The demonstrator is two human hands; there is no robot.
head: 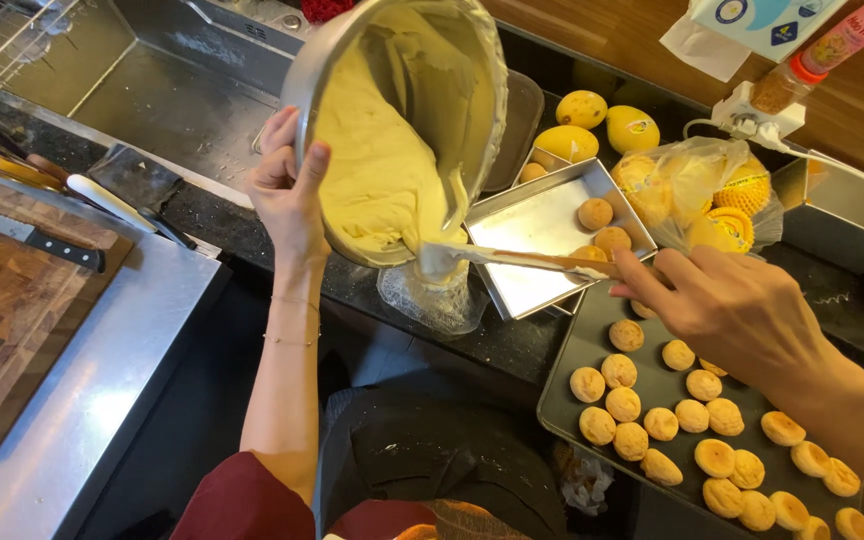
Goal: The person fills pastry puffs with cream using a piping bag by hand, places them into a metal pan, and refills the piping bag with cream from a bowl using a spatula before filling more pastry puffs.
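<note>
While the bowl's tipped over, this is how it all sits, nearest stuff first:

Dark tray (562,400): closest on the right, loaded with small round golden puffs (623,404).
Right hand (742,310): above that tray, fingers pinched tight on a spatula (522,260) handle, blade end down at the bowl's lip.
Left hand (287,190): wrapped round the rim of a metal bowl (302,70), thumb inside, holding it tilted steeply.
Cream (382,170): thick pale yellow, sliding down the inside of the bowl.
Clear bag (432,295): right under the bowl's lip, on the black counter edge, cream going into it.
Silver pan (532,225): just beside the bag, a few puffs in its far corner.
Cutting board (12,310): off to the left, knife (42,240) lying on it.
Mangoes (592,125): further back by the bagged fruit (712,200).
Sink (152,90): far left at the back.
</note>
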